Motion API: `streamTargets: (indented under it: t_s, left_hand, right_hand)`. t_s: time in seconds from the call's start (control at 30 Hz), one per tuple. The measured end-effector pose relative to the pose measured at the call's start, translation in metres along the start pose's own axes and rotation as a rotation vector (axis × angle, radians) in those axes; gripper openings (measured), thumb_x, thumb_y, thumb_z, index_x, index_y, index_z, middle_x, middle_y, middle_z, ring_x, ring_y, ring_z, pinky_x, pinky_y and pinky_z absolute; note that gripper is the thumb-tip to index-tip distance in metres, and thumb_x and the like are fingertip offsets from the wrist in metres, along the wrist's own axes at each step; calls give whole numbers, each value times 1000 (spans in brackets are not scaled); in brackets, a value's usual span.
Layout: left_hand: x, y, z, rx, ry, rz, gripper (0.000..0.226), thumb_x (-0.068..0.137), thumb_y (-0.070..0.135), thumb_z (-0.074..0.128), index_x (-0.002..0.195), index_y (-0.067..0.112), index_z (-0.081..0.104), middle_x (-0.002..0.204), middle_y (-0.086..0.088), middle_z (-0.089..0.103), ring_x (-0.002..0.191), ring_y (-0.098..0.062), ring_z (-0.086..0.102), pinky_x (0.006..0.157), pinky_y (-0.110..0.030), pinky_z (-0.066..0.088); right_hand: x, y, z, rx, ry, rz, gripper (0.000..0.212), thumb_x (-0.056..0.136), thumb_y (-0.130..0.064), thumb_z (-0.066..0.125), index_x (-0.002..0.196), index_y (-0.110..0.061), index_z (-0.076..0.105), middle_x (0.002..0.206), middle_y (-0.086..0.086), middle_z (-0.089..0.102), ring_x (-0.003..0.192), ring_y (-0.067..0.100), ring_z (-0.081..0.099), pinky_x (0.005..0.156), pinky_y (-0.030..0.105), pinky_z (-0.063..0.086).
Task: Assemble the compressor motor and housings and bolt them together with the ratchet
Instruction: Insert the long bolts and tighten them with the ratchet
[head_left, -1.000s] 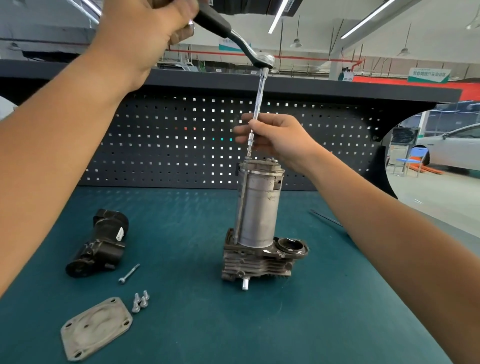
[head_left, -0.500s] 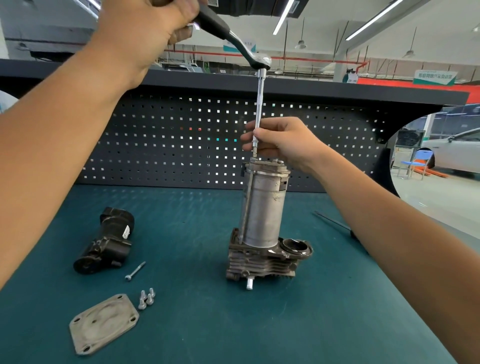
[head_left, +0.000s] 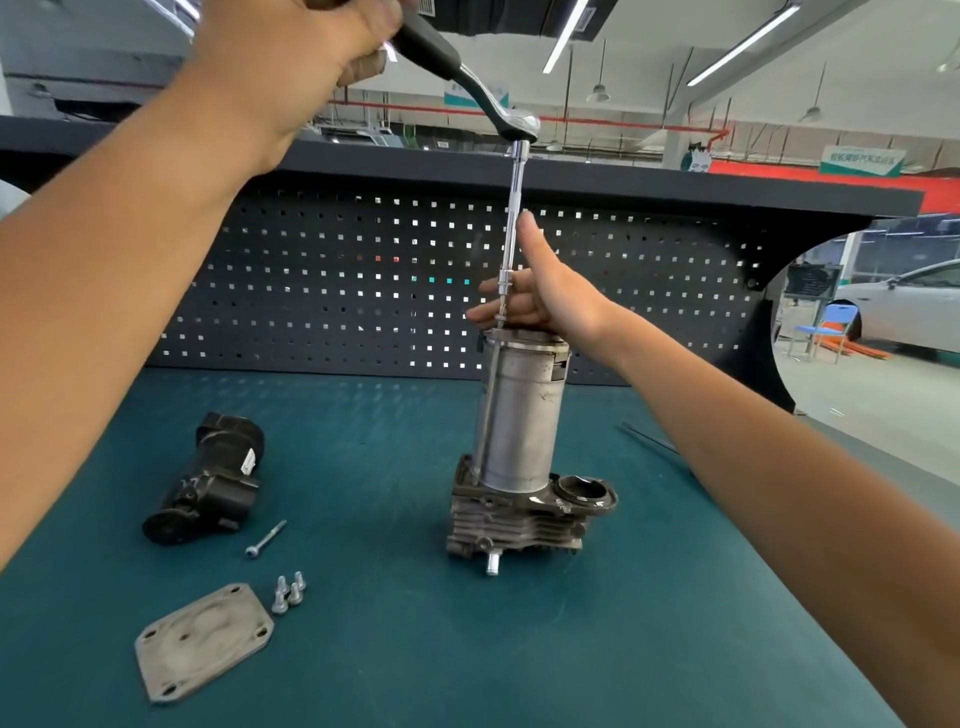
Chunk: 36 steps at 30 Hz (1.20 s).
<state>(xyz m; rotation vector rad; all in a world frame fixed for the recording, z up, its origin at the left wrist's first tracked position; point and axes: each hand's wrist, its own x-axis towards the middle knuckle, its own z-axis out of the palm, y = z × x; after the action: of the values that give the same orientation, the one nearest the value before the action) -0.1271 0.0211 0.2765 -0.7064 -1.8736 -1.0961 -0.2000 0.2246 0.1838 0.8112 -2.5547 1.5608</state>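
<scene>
Teal worktop (head_left: 363, 649) before a pegboard (head_left: 337, 291); the motor (head_left: 524, 415) is stood upright on its finned housing (head_left: 519, 530).
The ratchet (head_left: 467, 78) is gripped by the left hand (head_left: 291, 67), its extension (head_left: 514, 208) pointed straight down to the motor's top. The right hand (head_left: 550, 296) is held released, fingers (head_left: 488, 312) straight behind the extension. A black housing (head_left: 208, 483), bolts (head_left: 288, 592) and cover plate (head_left: 202, 642) are laid near left, well apart.

Black pegboard (head_left: 311, 291) behind teal benchtop (head_left: 395, 654)

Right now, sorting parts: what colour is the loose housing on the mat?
The loose housing is black; head view shows it.
</scene>
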Motion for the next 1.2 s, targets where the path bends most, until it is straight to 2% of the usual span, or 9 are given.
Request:
streamTargets:
  t_s: [0.13, 0.23, 0.37, 0.47, 0.6, 0.77, 0.9, 1.03, 1.2]
  left_hand:
    - [-1, -1, -1, -3, 15, 6, 13, 98, 20, 46, 90, 29, 52, 98, 16, 54, 82, 9, 58, 88, -17, 46]
    - [-5, -1, -2, -37, 38, 49, 17, 97, 15, 48, 90, 29, 55, 101, 18, 57, 93, 4, 58, 82, -13, 46]
    - [-5, -1, -4, -44, 29, 62, 18, 96, 16, 49, 88, 30, 56, 102, 18, 59, 99, 2, 58, 82, -13, 46]
    - [-4, -1, -3, -46, 44, 52, 17, 96, 17, 49, 88, 30, 56, 101, 16, 59, 95, 3, 59, 82, -14, 47]
    - [-3, 0, -1, 92, 81, 71, 12, 92, 29, 51, 82, 36, 52, 85, 19, 56, 78, 9, 55, 87, -19, 49]
    - [-3, 4, 1, 163, 88, 108, 10, 88, 42, 51, 78, 42, 48, 68, 34, 58, 71, 19, 54, 83, -8, 44]
    - [-3, -2, -4, 82, 47, 97, 16, 94, 24, 50, 86, 37, 54, 88, 17, 55, 81, 4, 54, 89, -17, 47]
    - [-4, -5, -1, -110, 66, 53, 17, 97, 13, 46, 91, 27, 54, 102, 10, 57, 99, -4, 57, 88, -19, 48]
    - [-8, 3, 22, -593, 51, -116, 11, 98, 11, 43, 90, 15, 50, 106, -2, 61, 105, -15, 60, 87, -25, 50]
  right_hand:
    - [-5, 4, 5, -24, 26, -46, 86, 87, -71, 17, 142, -8, 36, 89, -10, 74, 88, 0, 68, 90, 19, 45]
    - [-3, 1, 0, 51, -25, -6, 74, 91, -67, 19, 132, -10, 45, 96, -6, 73, 90, 3, 68, 83, 18, 46]
    - [0, -5, -4, 303, 56, -70, 22, 100, -25, 40, 108, -12, 56, 110, 6, 67, 85, 10, 67, 76, 22, 52]
    - [-3, -7, -4, 310, 100, -171, 17, 98, -8, 44, 106, -9, 59, 92, 2, 69, 75, 9, 69, 73, 22, 55]
    - [-6, -7, 6, 104, 354, -228, 12, 93, -8, 55, 90, -8, 66, 86, 8, 71, 68, 10, 68, 71, 19, 56]
    - [-4, -15, 14, -175, 528, -249, 24, 87, -23, 64, 104, -6, 68, 83, 2, 70, 67, 6, 61, 63, 12, 48]
    - [0, -26, 6, 18, 314, -162, 30, 99, -25, 43, 125, -13, 53, 107, 14, 66, 88, 15, 67, 74, 30, 50]
    - [1, -28, 3, 259, 210, -195, 14, 97, -3, 42, 98, -10, 54, 87, 6, 66, 64, 6, 67, 64, 21, 53]
    - [1, -22, 2, 273, 316, -228, 15, 92, -2, 52, 83, -13, 57, 77, 4, 67, 61, 5, 68, 59, 18, 54]
